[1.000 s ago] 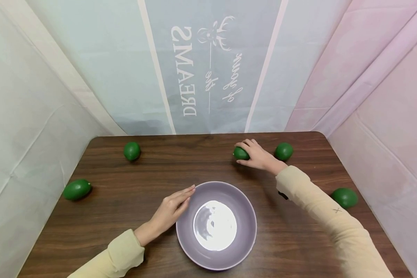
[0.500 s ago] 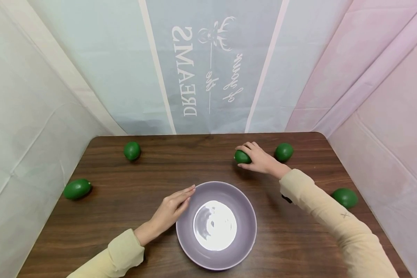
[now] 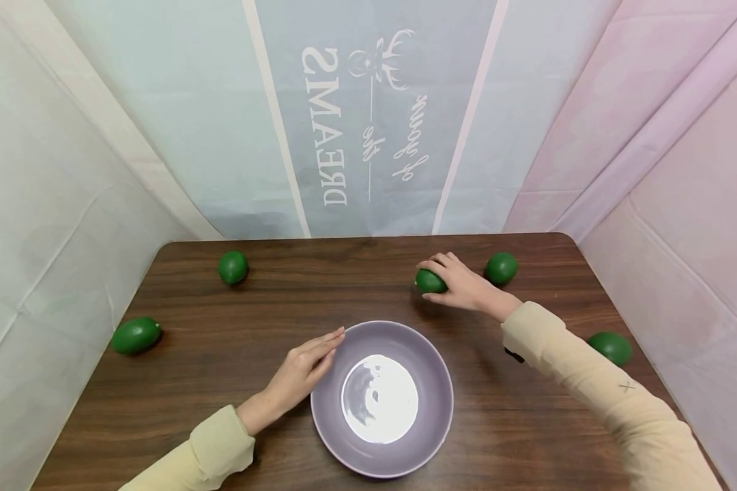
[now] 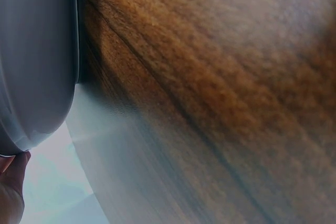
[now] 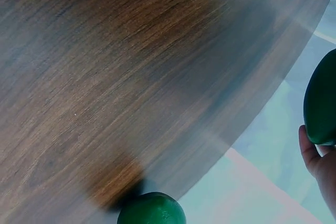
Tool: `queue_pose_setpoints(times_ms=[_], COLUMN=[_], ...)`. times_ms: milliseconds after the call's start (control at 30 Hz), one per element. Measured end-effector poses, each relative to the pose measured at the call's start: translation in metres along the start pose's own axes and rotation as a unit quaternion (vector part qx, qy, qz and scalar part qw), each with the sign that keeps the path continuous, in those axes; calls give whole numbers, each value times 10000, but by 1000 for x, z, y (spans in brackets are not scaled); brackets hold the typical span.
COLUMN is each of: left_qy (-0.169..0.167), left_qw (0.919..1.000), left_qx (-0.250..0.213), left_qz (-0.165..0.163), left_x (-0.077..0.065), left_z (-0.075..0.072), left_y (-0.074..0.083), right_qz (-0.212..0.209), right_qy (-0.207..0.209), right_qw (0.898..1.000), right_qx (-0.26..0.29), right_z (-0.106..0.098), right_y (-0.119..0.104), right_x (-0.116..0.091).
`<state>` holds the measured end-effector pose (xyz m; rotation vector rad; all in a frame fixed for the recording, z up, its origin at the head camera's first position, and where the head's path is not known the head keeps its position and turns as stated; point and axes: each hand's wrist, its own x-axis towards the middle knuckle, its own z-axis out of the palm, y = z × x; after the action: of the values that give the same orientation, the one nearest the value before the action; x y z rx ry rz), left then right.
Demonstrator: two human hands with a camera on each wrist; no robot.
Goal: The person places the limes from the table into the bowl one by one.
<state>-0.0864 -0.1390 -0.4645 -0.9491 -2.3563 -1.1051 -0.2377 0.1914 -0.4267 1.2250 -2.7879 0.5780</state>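
Note:
My right hand point(image 3: 463, 285) grips a green lime point(image 3: 430, 280) between thumb and fingers over the far part of the table. In the right wrist view that lime point(image 5: 321, 98) shows at the right edge, with fingertips on its lower end. Nearer to me stands a wide, shallow purple bowl point(image 3: 430, 423) with nothing in it but glare. Along its left rim lies my left hand point(image 3: 301, 367), fingers straight and together. The left wrist view catches the bowl's grey-looking outer wall point(image 4: 37, 51) and part of a finger at its lower edge.
Right of the held lime rests another lime point(image 3: 501, 269), and a further lime point(image 3: 611, 348) lies partly behind my right sleeve. On the left are a lime point(image 3: 233, 267) near the back edge and one point(image 3: 136, 335) by the side edge. Fabric walls surround the brown wooden table point(image 3: 319, 286).
My right hand and the lime in it have shifted slightly toward me and to the right. The left hand and the bowl stay in place.

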Motion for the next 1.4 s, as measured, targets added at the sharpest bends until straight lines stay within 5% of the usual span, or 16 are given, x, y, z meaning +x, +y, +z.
queue_pose_setpoints(times_ms=[1400], left_qy=[-47], left_qw=[10000], left_qx=[-42], left_qz=[17], left_x=[0], left_z=[0], left_y=[0], right_qz=[-719], right_qy=[177], right_qw=[9971], right_qx=[191], right_z=[-16], right_y=[-38], right_x=[-15])
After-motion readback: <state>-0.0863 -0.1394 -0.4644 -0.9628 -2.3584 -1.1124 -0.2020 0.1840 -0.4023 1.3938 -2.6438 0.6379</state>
